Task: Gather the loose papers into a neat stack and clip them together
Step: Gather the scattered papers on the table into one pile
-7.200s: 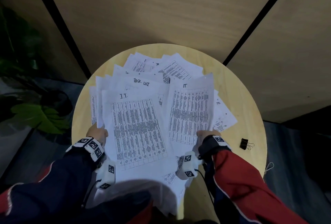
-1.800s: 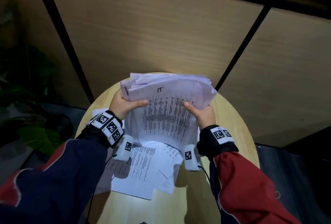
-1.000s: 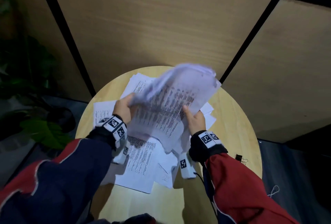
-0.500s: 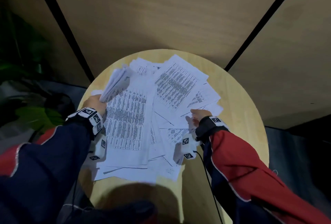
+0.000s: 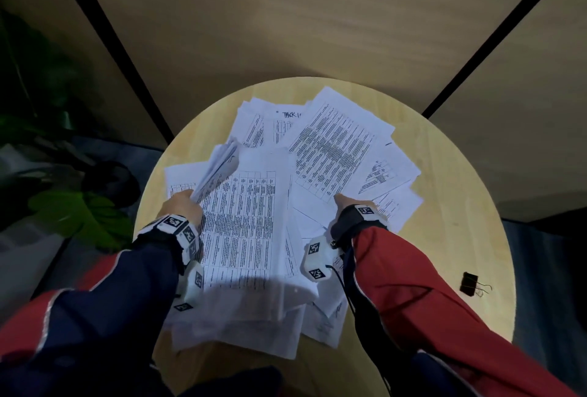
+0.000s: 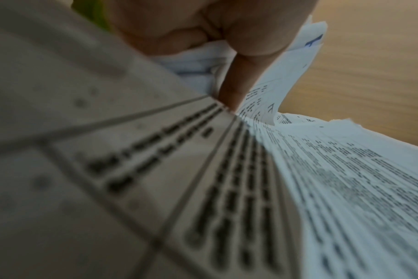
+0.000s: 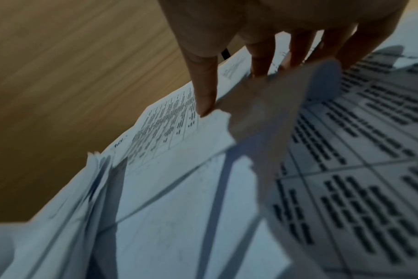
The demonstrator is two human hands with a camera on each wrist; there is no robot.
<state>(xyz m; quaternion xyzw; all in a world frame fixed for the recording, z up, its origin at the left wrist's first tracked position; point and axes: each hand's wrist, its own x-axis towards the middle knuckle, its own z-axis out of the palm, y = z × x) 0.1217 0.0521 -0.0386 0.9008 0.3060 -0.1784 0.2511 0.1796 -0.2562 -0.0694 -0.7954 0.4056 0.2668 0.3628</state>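
Observation:
White printed papers cover a round wooden table [image 5: 451, 206]. My left hand [image 5: 182, 209] grips the left edge of a thick bundle [image 5: 241, 222]; that edge bends upward while the rest of the bundle lies on the pile. Up close, the left hand [image 6: 229, 62] pinches the sheaf [image 6: 322, 188] between thumb and fingers. My right hand [image 5: 346, 204] rests on the loose sheets [image 5: 333, 148] at the right. Its fingers [image 7: 260, 62] are straight and touch the sheets [image 7: 179, 188], with a lifted sheet corner in front of them. A black binder clip [image 5: 469, 283] lies apart near the table's right edge.
Wood-panelled walls with dark seams stand close behind the table. A green leafy plant [image 5: 79, 215] sits on the floor to the left. Bare tabletop [image 7: 60, 75] shows around the papers, widest on the right by the clip. Some sheets overhang the near edge.
The bundle, held up in both hands a second ago, has come down onto the pile at the left. My right hand let go of it and moved onto the loose sheets at the right.

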